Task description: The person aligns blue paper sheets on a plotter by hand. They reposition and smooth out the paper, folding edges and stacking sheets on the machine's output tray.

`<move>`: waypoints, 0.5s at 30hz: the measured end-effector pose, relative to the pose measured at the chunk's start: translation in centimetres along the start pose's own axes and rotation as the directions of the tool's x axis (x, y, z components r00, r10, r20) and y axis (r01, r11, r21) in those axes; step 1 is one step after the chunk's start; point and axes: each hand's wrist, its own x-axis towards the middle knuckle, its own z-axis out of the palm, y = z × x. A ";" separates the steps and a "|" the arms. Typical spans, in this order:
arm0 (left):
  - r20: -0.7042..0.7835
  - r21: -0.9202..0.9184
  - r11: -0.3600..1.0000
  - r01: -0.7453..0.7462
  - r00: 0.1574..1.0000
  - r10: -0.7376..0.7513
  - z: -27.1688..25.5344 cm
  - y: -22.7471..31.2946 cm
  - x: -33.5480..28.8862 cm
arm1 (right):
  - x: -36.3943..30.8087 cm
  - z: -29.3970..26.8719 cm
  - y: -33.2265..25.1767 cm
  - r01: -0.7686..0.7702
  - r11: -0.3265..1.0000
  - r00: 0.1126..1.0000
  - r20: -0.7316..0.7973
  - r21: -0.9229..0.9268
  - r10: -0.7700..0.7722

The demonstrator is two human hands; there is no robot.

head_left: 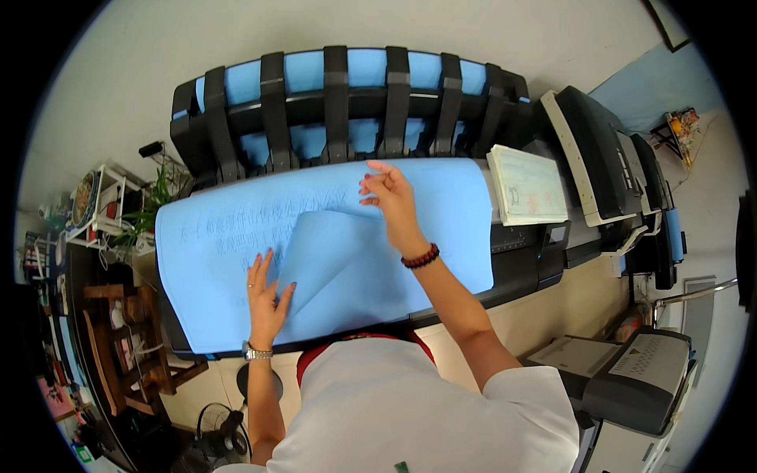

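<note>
A large blue paper sheet (213,299) with dark printed characters lies over the wide black printer in front of me. Part of it, or a second blue sheet, forms a folded flap (323,244) in the middle, its plain side up. Beside the flap's lower left edge is my left hand (268,306), fingers spread over the sheet and thumb at the flap's edge. Above the sheet's far middle, past the flap, hovers my right hand (390,193). Its fingers are apart and loosely bent, with nothing seen in them. A metal watch circles my left wrist, dark red beads my right.
Black curved arms of the wide printer (335,102) stand behind the sheet. A stack of pale paper (530,188) lies to the right, beside a dark office machine (595,154). Another grey machine (643,370) stands lower right. A wooden chair (126,347) and fan (221,430) are at left.
</note>
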 end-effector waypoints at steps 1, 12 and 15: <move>-0.008 -0.003 1.000 0.017 1.000 -0.017 -0.1 -0.6 0.7 | 2.1 -0.3 -0.5 0.069 0.997 0.998 0.007 -0.024 -0.068; 0.046 -0.095 0.979 0.178 0.984 -0.174 -0.2 -5.9 4.6 | 29.9 -2.5 -4.8 0.518 0.229 0.785 0.352 -0.824 -0.509; 0.022 -0.096 0.979 0.183 0.983 -0.181 -0.1 -5.4 4.8 | 35.2 -2.5 -5.0 0.466 0.075 0.821 0.400 -0.881 -0.408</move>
